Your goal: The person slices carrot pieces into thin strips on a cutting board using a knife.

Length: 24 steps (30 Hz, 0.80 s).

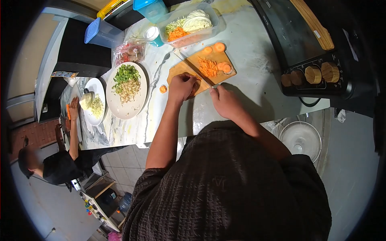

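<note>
A wooden cutting board (186,66) lies on the marble counter. My right hand (226,103) grips the handle of a knife (196,72), whose blade slants across the board toward its far left edge. Beside the blade, the bent fingers of my left hand (182,86) press on a piece of carrot (196,83), mostly hidden under them. Shredded carrot (208,67) is heaped on the board right of the knife, with carrot slices (219,47) around it. A carrot end (163,89) lies on the counter left of my left hand.
A clear container (215,24) with cabbage and carrot shreds stands behind the board. Left are a plate (138,100) of greens and sprouts, a smaller plate (93,121) and a bag (129,52). An oven (313,76) stands right. Another person (60,166) works at the far left.
</note>
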Tool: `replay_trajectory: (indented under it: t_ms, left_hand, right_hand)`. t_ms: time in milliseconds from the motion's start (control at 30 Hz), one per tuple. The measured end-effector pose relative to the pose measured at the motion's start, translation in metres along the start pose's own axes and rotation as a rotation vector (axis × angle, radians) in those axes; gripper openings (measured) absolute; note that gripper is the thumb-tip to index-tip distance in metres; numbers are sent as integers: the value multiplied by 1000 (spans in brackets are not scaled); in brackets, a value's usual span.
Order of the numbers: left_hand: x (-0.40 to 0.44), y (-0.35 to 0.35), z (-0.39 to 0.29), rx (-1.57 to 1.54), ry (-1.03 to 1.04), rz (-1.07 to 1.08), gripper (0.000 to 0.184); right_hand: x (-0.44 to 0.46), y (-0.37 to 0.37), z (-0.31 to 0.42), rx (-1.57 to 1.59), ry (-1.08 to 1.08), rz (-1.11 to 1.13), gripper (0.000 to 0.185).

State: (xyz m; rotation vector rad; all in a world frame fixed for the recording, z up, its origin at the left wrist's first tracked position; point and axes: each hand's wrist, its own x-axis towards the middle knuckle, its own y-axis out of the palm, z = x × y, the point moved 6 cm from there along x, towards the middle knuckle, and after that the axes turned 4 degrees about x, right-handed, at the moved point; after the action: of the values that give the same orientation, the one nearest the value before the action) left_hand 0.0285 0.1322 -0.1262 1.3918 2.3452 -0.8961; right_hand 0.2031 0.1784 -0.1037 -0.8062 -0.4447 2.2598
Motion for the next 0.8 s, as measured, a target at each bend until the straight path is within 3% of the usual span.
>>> replay_trajectory:
  t_ms: [467, 567, 800]
  left_hand:
    - [-3, 0, -3, -3, 2, -2, 21]
    - [2, -2, 1, 112, -13, -26, 20]
    - [-1, 0, -3, 2, 6, 12, 21]
  right_hand:
    - [1, 4, 0, 2, -41, 1, 48]
    - [1, 4, 2, -10, -37, -5, 48]
    - [4, 5, 0, -34, -28, 5, 48]
